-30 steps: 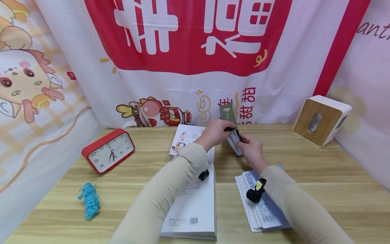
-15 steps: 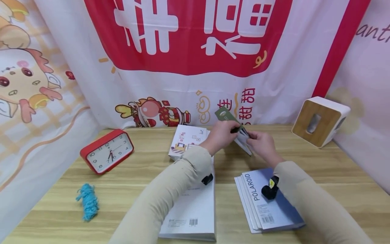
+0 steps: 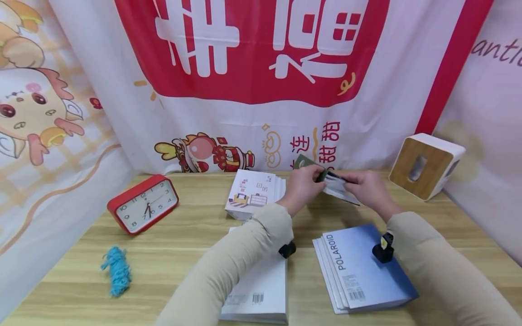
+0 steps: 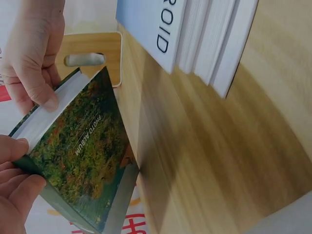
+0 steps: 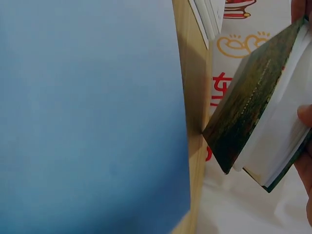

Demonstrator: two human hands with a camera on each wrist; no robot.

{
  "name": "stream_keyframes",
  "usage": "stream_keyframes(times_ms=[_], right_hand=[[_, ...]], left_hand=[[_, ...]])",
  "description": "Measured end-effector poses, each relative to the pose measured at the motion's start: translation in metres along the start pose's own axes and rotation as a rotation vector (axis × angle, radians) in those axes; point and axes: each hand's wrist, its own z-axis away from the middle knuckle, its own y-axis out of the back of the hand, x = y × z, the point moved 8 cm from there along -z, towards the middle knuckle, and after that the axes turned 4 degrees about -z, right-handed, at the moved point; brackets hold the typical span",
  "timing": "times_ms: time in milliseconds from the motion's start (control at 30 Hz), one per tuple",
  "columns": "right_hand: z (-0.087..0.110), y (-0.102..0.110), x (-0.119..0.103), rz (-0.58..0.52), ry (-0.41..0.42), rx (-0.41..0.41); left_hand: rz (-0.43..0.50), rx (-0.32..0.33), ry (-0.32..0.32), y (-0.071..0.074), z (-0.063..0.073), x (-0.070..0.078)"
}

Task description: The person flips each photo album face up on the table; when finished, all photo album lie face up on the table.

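A photo album (image 4: 78, 141) with a green, leafy-print cover is tilted at the back of the table, one corner down at the tabletop. My left hand (image 3: 303, 186) grips it at one end, thumb and fingers on opposite sides of the cover. At the other end my right hand (image 3: 370, 190) pinches the edge, its thumb over the white pages (image 5: 278, 126). Those pages show between the two covers, which stand slightly apart. In the head view, my left hand hides much of the album's cover.
Blue and white POLAROID albums (image 3: 359, 267) lie stacked at front right. A thick white book (image 3: 261, 280) is partly under my left sleeve, and white illustrated boxes or books (image 3: 253, 190) stand behind it. Further out are a red clock (image 3: 144, 203), blue yarn (image 3: 118, 271) and a wood-fronted box (image 3: 424, 167).
The album has turned from nearly upright to a flatter slant, its page end swinging right. My right hand has moved right with it; my left hand has shifted slightly right.
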Motion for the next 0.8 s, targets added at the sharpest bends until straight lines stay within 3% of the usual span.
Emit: stream_keyframes(times_ms=[167, 433, 800], right_hand=[[0.001, 0.003, 0.002, 0.062, 0.031, -0.060], [-0.002, 0.007, -0.001, 0.165, 0.124, -0.082], [0.001, -0.003, 0.006, 0.215, 0.174, -0.158]], left_hand=[[-0.015, -0.020, 0.009, -0.004, 0.004, 0.002], [-0.093, -0.033, -0.012, -0.009, 0.001, 0.004], [-0.055, -0.113, -0.005, -0.025, -0.002, -0.005]])
